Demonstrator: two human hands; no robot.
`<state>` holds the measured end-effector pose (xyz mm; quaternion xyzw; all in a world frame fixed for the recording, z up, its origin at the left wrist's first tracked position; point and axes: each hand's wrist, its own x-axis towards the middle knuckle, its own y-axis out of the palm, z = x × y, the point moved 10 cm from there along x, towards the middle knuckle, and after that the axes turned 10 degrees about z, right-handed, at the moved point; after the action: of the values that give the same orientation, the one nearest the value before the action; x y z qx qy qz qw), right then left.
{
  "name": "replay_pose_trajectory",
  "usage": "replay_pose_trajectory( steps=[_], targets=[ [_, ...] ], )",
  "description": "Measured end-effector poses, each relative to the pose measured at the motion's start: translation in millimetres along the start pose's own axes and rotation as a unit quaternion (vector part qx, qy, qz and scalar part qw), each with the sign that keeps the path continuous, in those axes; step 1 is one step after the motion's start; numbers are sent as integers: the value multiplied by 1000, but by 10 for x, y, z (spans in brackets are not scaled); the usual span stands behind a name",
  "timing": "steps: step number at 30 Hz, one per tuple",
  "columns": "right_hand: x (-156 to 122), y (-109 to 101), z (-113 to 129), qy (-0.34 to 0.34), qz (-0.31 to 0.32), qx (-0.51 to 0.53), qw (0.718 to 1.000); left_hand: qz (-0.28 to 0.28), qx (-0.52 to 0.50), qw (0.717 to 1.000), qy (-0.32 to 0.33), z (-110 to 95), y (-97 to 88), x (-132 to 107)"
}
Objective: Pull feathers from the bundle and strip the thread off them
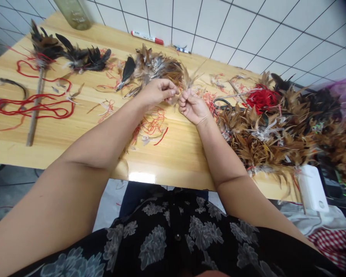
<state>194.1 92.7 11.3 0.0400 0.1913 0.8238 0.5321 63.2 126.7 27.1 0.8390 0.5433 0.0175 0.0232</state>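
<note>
My left hand [158, 92] and my right hand [192, 107] meet above the middle of the wooden table [178, 154]. Both are closed in a pinch on a small bunch of brown feathers [183, 82] that fans out just beyond my fingertips. A loose heap of brown and grey feathers [152, 67] lies right behind my hands. Scraps of red thread [152, 127] lie on the table under my left wrist.
A big pile of brown feathers [276, 134] with a red thread ball [262, 98] fills the right side. On the left lie a feather-tipped stick [36, 104], dark feathers [83, 57] and red cord [31, 107]. A marker [147, 37], a bottle [75, 15] and a white box [313, 188] sit at the edges.
</note>
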Motion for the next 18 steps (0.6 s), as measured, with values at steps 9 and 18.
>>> replay_pose_trajectory(
  steps=[9,18],
  targets=[
    [-19,-219,76,-16,-85,-15,996,-54,89,994,24,-57,-166,-17],
    [58,-421,184,-87,-123,-162,975,-27,265,964,20,71,-26,34]
  ],
)
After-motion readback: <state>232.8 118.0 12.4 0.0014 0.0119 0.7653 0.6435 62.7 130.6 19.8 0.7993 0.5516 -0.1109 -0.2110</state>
